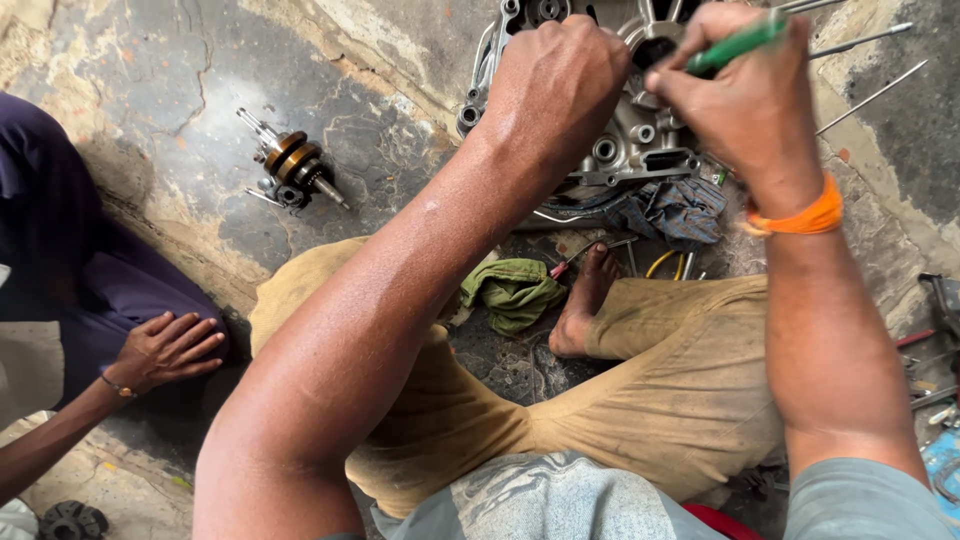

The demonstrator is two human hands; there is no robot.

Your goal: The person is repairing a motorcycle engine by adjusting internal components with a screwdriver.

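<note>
The person sits cross-legged on the cracked concrete floor (180, 90), leaning over a grey metal engine casing (625, 140) that lies flat on the ground just past their knees. The left hand (555, 85) rests on top of the casing with its fingers curled down; from here I cannot tell whether they grip anything. The right hand (745, 95), an orange band (805, 215) round its wrist, is closed tight around a green-handled tool (735, 45), the handle sticking out above the knuckles and the working end hidden behind the hand, over the casing.

A crumpled blue checked rag (675, 210) lies against the near edge of the casing, and a green cloth (510, 292) sits beside the person's bare foot (585, 300). Thin metal rods (865, 95) lie on the floor to the right of the casing. Well off to the left stands a small gear-and-shaft assembly (295, 165) with a brass-coloured ring. At the far left another person, in dark purple clothing, rests a hand (165, 350) flat on their own leg.
</note>
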